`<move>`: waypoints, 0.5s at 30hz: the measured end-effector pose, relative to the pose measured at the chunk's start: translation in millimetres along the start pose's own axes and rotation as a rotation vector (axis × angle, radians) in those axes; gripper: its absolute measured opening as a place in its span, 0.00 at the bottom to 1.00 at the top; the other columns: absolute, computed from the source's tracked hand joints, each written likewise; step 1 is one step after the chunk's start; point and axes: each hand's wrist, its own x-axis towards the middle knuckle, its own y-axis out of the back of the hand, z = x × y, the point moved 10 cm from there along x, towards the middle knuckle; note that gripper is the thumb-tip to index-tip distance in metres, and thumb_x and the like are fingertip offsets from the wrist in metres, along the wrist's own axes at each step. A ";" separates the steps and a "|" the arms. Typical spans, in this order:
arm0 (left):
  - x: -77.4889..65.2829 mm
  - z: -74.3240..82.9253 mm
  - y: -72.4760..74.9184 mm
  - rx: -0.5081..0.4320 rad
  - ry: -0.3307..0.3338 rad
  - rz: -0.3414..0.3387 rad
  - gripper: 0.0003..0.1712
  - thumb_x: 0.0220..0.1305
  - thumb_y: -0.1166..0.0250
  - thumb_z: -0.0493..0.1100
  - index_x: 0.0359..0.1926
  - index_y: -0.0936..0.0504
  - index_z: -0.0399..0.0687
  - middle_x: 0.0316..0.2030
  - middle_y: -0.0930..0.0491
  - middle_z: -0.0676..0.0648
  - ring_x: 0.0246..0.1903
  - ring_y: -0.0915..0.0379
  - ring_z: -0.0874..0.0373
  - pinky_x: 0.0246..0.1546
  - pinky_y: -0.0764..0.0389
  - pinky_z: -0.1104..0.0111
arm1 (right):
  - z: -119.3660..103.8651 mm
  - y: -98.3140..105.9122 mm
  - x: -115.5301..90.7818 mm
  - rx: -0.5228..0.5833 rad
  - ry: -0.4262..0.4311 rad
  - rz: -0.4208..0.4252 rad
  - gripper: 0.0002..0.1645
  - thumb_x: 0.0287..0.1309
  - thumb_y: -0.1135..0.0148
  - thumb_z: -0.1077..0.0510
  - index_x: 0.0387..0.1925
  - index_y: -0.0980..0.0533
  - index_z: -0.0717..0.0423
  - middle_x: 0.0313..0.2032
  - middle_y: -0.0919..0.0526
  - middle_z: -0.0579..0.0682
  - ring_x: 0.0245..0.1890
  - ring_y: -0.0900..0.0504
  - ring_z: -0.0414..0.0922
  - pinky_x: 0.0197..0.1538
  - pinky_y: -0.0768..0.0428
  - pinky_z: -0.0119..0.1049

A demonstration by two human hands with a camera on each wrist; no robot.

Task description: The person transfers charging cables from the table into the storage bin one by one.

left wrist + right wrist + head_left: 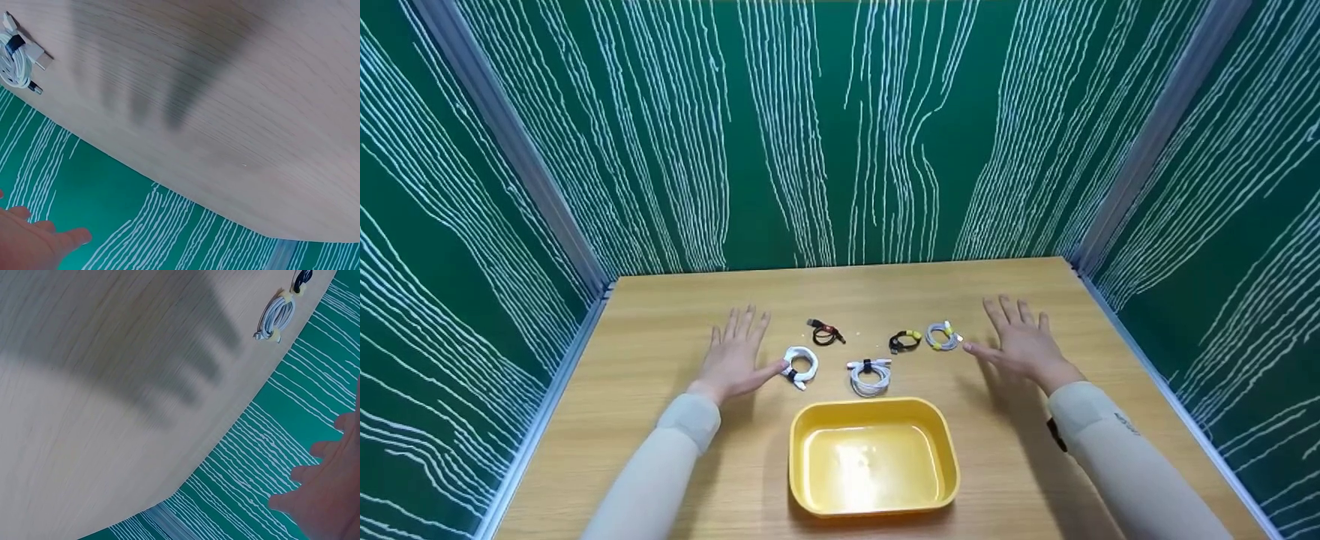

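My left hand (733,361) is spread flat over the table, fingers straight, its thumb tip overlapping a coiled white cable (802,365) with a black strap in the head view. On the other side, my right hand (1023,346) is spread too, its thumb close to a coiled grey cable (943,337) with yellow ties. Neither hand grips anything. Between them lie a small black cable (826,333) with a red tie, a black cable (904,341) with a yellow tie, and a white cable (869,378) with a black strap.
An empty yellow plastic bin (874,510) stands in front of the cables, near the person. Green walls (780,150) with white wavy lines enclose the wooden table (660,300) at the back and sides. Metal posts (525,142) rise at the back corners.
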 end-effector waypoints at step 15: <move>-0.9 2.0 -3.2 0.000 -0.017 -0.004 0.60 0.70 0.43 0.79 0.89 0.51 0.54 0.88 0.60 0.40 0.87 0.67 0.35 0.82 0.57 0.31 | -2.0 0.2 -0.6 0.002 0.018 0.012 0.68 0.68 0.50 0.16 0.88 0.57 0.54 0.86 0.61 0.69 0.84 0.63 0.77 0.78 0.70 0.80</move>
